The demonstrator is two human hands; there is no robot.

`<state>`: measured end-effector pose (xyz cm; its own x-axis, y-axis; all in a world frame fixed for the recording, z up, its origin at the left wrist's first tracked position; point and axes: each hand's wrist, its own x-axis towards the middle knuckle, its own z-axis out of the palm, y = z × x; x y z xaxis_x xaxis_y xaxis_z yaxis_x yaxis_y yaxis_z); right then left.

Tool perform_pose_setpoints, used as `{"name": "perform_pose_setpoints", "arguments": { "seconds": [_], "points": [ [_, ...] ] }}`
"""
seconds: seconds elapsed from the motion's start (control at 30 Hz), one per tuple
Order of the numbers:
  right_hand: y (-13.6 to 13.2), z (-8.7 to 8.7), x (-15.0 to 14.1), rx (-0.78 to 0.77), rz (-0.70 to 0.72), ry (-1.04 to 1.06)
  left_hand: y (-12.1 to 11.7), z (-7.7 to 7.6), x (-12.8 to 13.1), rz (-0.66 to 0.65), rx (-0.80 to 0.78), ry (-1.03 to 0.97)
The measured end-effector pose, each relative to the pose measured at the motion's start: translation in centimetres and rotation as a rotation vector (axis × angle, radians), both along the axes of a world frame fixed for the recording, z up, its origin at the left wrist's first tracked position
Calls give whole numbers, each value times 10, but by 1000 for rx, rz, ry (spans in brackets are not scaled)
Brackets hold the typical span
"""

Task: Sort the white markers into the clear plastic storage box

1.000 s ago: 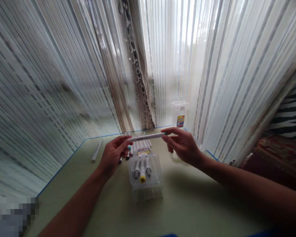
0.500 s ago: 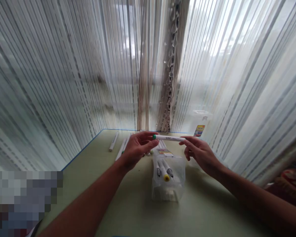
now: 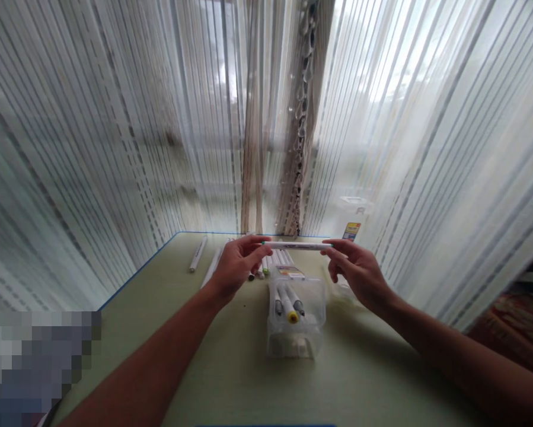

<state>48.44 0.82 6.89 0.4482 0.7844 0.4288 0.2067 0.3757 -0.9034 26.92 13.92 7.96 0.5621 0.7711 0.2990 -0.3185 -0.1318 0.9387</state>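
A white marker [image 3: 297,245] with green ends is held level above the table, pinched at both ends. My left hand [image 3: 239,261] grips its left end between thumb and fingers. At the right end, the fingertips of my right hand [image 3: 355,267] close on it. Below and between the hands stands a clear plastic box [image 3: 298,344] with a few markers in it, one of them with a yellow end [image 3: 291,316]. Behind my left hand, several white markers [image 3: 277,258] lie side by side, partly hidden by the hand and the box.
One loose marker [image 3: 198,255] lies at the left on the pale green table [image 3: 159,320]. A clear container with a yellow label [image 3: 351,230] stands at the back right. Striped sheer curtains [image 3: 195,130] hang just behind the table.
The marker is now held at its two tips, its right green end showing by my right fingers. The whole view has shifted slightly, moving things a little left.
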Motion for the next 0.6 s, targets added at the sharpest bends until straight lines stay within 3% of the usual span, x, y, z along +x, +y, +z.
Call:
{"name": "perform_pose_setpoints", "arguments": {
  "seconds": [0.3, 0.6],
  "points": [
    [-20, 10, -23, 152, 101, -209, 5, -3, -2, 34, 0, 129],
    [-21, 18, -22, 213, 103, -269, -2, 4, 1, 63, -64, 126]
  ]
}}
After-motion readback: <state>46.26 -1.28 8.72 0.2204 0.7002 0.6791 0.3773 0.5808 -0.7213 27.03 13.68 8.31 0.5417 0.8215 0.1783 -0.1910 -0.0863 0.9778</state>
